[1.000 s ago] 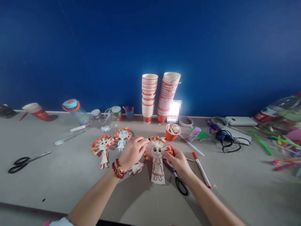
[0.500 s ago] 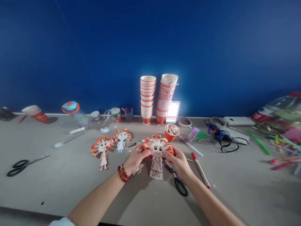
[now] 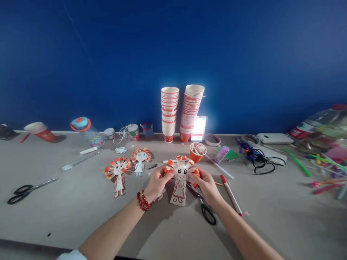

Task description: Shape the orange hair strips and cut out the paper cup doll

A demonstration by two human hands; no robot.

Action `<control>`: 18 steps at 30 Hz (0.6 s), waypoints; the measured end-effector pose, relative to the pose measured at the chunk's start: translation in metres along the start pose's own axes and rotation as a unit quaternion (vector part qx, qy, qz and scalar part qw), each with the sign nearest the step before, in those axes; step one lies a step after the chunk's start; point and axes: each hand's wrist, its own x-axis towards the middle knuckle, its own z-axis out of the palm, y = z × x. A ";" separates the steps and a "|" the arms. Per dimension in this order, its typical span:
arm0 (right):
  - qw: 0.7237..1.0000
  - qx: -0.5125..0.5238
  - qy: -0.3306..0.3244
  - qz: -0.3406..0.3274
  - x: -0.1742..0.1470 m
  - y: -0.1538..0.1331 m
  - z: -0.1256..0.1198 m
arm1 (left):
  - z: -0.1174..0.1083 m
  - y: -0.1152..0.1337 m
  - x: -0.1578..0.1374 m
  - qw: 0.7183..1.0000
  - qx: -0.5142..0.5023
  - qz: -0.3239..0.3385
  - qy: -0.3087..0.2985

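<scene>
A paper doll (image 3: 180, 187) with a drawn face, a red-outlined dress and curled orange-and-white strips for hair is held up between my two hands. My left hand (image 3: 158, 183) pinches its left side by the head, thumb on the front. On the other side my right hand (image 3: 206, 186) grips the head's edge the same way. Under the doll and my right hand lies a pair of black-handled scissors (image 3: 208, 213), its blades partly hidden. A red-capped marker (image 3: 231, 195) rests right of my right hand. Two finished-looking paper dolls (image 3: 119, 177) (image 3: 140, 162) lie to the left.
Two tall stacks of paper cups (image 3: 169, 115) stand by the blue wall, with a cup of scraps (image 3: 197, 152) in front. Another pair of scissors (image 3: 29, 189) lies far left. A glue gun with a black cord (image 3: 252, 155) and pipe-cleaner-like sticks (image 3: 298, 162) are at right.
The doll's lower end has swung slightly to the left, while both hands keep their hold on its head. Other things on the table stay in place.
</scene>
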 end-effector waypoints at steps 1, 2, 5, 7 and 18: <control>1.000 -0.009 0.004 -0.003 0.000 0.000 0.000 | 0.000 -0.001 0.000 1.000 0.006 0.002 0.000; 1.000 -0.018 0.008 -0.004 0.000 0.000 0.000 | -0.001 -0.002 0.001 1.000 0.009 0.002 0.000; 0.999 -0.040 0.020 0.002 0.000 -0.001 0.000 | -0.001 -0.006 0.002 1.000 0.004 -0.006 0.005; 0.999 -0.043 0.023 0.006 0.000 -0.002 0.001 | -0.001 -0.007 0.002 1.000 -0.005 -0.017 0.010; 0.999 -0.033 0.005 0.009 -0.003 -0.008 0.004 | 0.003 -0.002 -0.001 1.000 -0.026 -0.009 0.012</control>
